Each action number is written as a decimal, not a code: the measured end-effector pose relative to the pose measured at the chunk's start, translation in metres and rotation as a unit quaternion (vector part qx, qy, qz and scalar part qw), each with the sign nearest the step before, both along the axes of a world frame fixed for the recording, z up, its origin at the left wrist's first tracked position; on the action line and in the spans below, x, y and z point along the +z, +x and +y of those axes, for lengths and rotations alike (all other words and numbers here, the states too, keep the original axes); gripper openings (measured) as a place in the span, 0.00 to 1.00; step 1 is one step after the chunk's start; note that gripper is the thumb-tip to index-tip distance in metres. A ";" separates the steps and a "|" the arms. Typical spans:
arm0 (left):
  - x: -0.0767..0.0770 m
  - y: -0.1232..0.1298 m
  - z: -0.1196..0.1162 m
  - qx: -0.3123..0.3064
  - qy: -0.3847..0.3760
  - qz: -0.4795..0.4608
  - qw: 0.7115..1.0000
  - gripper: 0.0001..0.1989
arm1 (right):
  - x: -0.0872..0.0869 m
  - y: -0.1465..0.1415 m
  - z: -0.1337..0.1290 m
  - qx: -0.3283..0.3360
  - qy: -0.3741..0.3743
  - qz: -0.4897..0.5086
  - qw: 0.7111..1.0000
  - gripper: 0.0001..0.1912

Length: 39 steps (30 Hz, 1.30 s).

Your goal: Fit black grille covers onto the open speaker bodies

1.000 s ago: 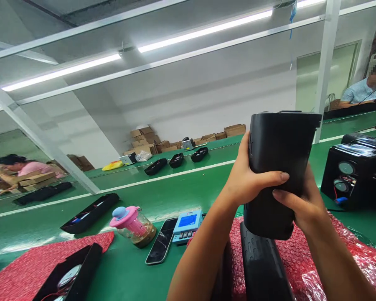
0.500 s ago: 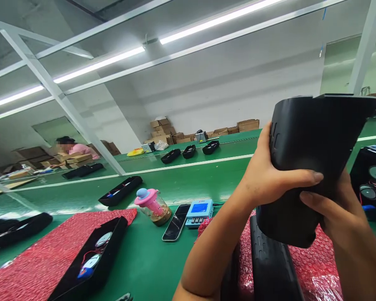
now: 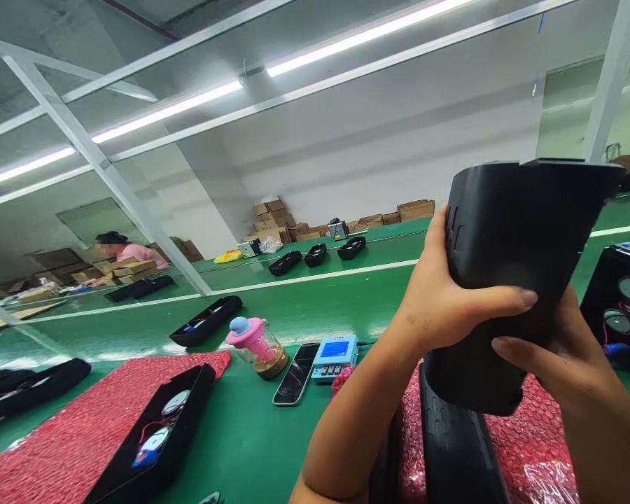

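Both hands grip a black plastic speaker housing [image 3: 519, 238], raised and tilted above the bench on the right. My left hand [image 3: 451, 301] wraps its left side, the thumb lying across the near face. Lower down on the right, my right hand [image 3: 561, 357] holds it with the thumb pressed on the same face; its other fingers are mostly hidden behind. Beneath the held housing another black housing [image 3: 462, 448] lies on red bubble wrap [image 3: 535, 441]. An open housing [image 3: 157, 434] with round speakers, red wires and a blue part rests at the left.
A drink cup with pink lid [image 3: 255, 346], a phone [image 3: 297, 374] and a light-blue meter [image 3: 334, 357] stand mid-bench. More open housings [image 3: 204, 322] sit on the green line [image 3: 315, 301]. A person in pink [image 3: 136, 252] is at the far left. Cardboard boxes [image 3: 273, 217] line the wall.
The held housing and both hands have shifted very slightly left. My grip looks the same, and the things on the bench have stayed put.
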<state>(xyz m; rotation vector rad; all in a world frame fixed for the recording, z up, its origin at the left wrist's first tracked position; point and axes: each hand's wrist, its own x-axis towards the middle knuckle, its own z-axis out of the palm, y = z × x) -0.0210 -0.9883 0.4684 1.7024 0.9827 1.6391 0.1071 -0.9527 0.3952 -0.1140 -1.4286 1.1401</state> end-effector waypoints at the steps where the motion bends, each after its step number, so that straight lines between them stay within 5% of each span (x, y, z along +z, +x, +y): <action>1: 0.000 -0.001 0.000 -0.006 0.000 0.003 1.000 0.53 | 0.000 0.000 0.000 0.002 0.004 0.001 1.000 0.37; 39: -0.001 -0.005 0.009 0.001 0.000 0.004 1.000 0.53 | 0.002 -0.008 0.005 0.023 -0.028 0.011 0.999 0.37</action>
